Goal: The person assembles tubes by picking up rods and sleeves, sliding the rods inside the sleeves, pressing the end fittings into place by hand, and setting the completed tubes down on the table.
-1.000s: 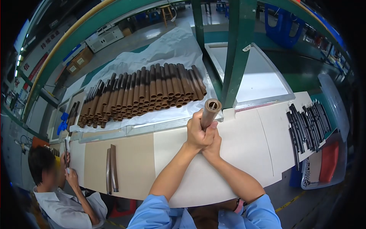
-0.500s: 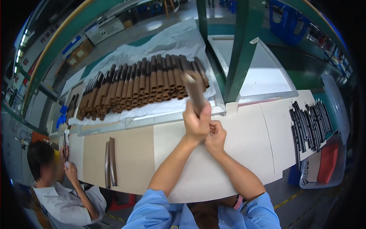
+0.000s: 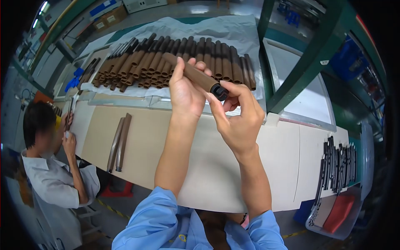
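A brown tube (image 3: 196, 77) with a black slotted end piece (image 3: 219, 91) slants across the view above the bench. My left hand (image 3: 186, 92) holds the tube palm up, with its fingers curled round the far side. Thumb and fingers of my right hand (image 3: 239, 112) pinch the tube's near end at the black piece. Behind my hands, a stack of brown tubes with dark ends (image 3: 156, 66) lies on white sheeting (image 3: 166, 26).
Two brown strips (image 3: 121, 143) lie on the bench (image 3: 146, 137). Black rods (image 3: 339, 164) lie at the right, above a clear bin (image 3: 352, 216) with a red item. A green post (image 3: 310, 60) stands at right. A co-worker (image 3: 54, 162) sits at left, holding a thin part.
The tube has tipped from upright to slanting, its black end now showing toward me. My right hand has opened from its curl and taken that end. The view has shifted.
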The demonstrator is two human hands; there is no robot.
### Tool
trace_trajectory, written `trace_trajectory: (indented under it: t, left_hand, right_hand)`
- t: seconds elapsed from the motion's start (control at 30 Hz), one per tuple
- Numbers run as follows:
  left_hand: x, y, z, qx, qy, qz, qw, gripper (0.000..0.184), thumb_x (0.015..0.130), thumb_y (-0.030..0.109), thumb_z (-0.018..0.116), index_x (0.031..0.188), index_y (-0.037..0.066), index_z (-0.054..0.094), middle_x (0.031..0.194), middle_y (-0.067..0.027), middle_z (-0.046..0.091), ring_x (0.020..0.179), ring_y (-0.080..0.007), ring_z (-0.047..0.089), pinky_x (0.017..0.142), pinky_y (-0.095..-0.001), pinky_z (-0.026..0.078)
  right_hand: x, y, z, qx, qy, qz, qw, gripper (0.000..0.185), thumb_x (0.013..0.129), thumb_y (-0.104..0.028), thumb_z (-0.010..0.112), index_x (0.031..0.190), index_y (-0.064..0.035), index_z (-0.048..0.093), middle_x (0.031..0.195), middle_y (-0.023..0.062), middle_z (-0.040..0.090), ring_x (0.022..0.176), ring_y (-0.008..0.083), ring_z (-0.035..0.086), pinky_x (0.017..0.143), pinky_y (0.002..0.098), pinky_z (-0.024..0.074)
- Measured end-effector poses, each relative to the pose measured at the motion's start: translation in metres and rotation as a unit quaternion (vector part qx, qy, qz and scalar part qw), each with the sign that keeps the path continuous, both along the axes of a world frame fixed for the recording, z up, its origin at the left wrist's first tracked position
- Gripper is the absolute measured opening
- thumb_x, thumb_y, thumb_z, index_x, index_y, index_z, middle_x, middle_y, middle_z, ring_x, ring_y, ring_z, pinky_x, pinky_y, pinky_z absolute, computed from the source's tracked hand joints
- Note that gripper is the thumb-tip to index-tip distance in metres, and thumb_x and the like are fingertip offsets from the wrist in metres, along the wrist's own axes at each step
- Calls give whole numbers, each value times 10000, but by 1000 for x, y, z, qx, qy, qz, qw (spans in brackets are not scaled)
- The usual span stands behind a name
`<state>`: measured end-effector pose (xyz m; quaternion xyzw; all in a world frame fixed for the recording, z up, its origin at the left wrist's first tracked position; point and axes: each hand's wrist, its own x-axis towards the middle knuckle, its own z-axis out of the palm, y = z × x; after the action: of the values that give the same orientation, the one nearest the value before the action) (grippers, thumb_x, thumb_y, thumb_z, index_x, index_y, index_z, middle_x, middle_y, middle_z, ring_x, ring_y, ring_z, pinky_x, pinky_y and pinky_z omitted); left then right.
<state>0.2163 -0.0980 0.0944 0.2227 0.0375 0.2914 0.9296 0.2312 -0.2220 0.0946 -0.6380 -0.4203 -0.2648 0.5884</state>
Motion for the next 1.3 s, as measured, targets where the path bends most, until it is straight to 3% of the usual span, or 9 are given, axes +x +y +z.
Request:
trace_trajectory:
  t: [0.07,0.27,0.53,0.97,1.07,1.3]
  left_hand:
    - [1,1,-1,11,54,17,998,306,963,361,422,989,59,457,801,-46,510,673,-165,477,590,-277,445]
    - [6,-4,-2,-43,19,-92,995,319,958,389,427,965,72,466,781,-23,495,596,-116,440,472,-247,391]
    - [5,-2,-10,-51,-27,-205,977,336,947,416,442,936,82,464,791,7,473,574,-85,404,454,-234,345]
    - [4,-9,-1,-47,30,-143,988,308,928,386,500,952,80,473,790,16,477,570,-83,395,443,-223,346]
    - [6,-2,-9,-37,9,-137,990,356,922,392,515,985,69,378,774,-61,492,538,-107,425,460,-233,380]
    - [5,0,-7,-38,32,-124,991,358,908,373,542,977,59,385,760,-69,495,517,-110,430,452,-233,381]
  right_hand:
    - [-4,2,6,4,9,-1,1000,299,680,-13,772,927,19,605,751,75,619,553,88,553,492,199,442]
    - [-3,3,2,43,-14,8,999,315,668,0,776,930,13,602,744,71,614,555,93,556,489,192,448]
    - [-3,7,-2,80,-39,18,996,348,626,42,753,920,5,572,695,75,582,528,138,569,457,222,452]
    - [-3,4,2,67,-35,30,997,305,648,46,747,897,12,575,676,74,573,525,134,569,455,219,451]
    - [-2,4,2,58,-44,34,997,303,648,50,742,896,14,573,676,74,570,525,137,567,458,223,451]
    - [-3,3,3,44,-58,43,996,284,664,49,731,895,17,570,686,76,576,531,141,572,469,227,456]
